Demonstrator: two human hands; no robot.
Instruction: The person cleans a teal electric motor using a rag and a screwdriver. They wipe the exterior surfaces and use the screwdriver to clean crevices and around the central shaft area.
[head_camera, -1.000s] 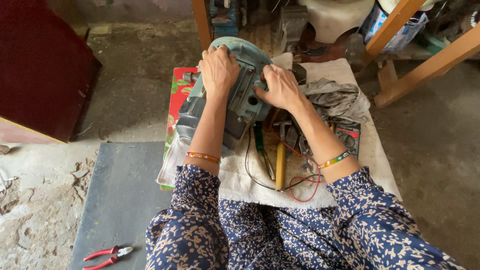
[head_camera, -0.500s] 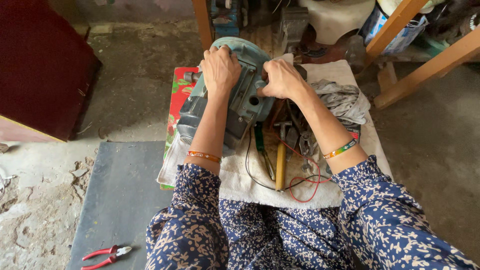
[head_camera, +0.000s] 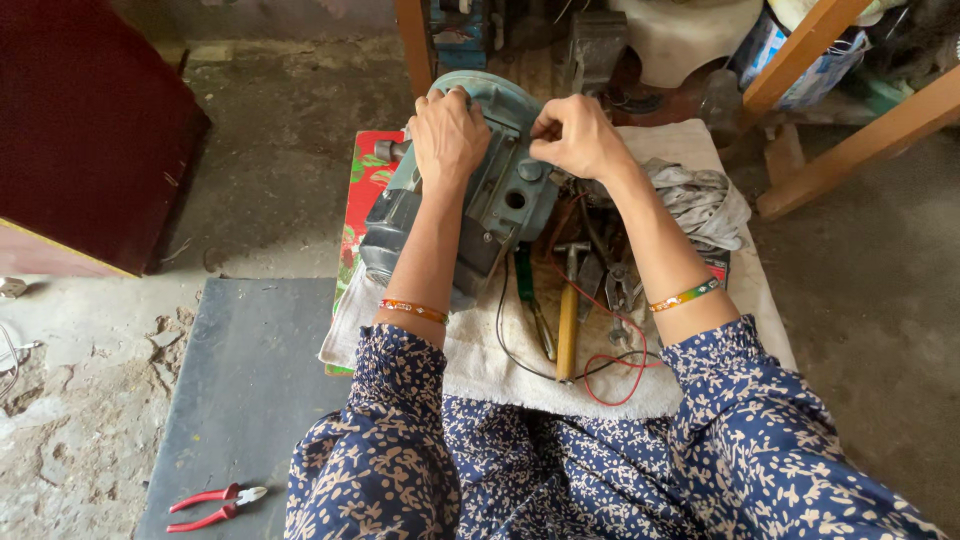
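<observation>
1. Left hand (head_camera: 449, 135): lies palm-down on the rounded top of the blue-green motor housing (head_camera: 500, 190), fingers curled over its far edge; the grip is pressed onto the casing.
2. Right hand (head_camera: 574, 136): fingers bunched together at the upper right edge of the housing, pinching a small part that cannot be made out.
3. Motor housing: rests on a white cloth (head_camera: 480, 355) spread over the low counter, directly in front of the person's knees.
4. Flat red package with green leaf print (head_camera: 362, 205): lies under the cloth's left edge, a long rectangle partly covered by the machine.
5. Wooden-handled hammer (head_camera: 568, 315) and a green-handled tool (head_camera: 527, 290): lie just right of the housing, among red and black wires (head_camera: 610, 375).
6. Grey rag (head_camera: 700, 200): crumpled at the cloth's right side.
7. Red-handled pliers (head_camera: 212, 505): on the dark floor mat (head_camera: 240, 400), well apart at lower left.
</observation>
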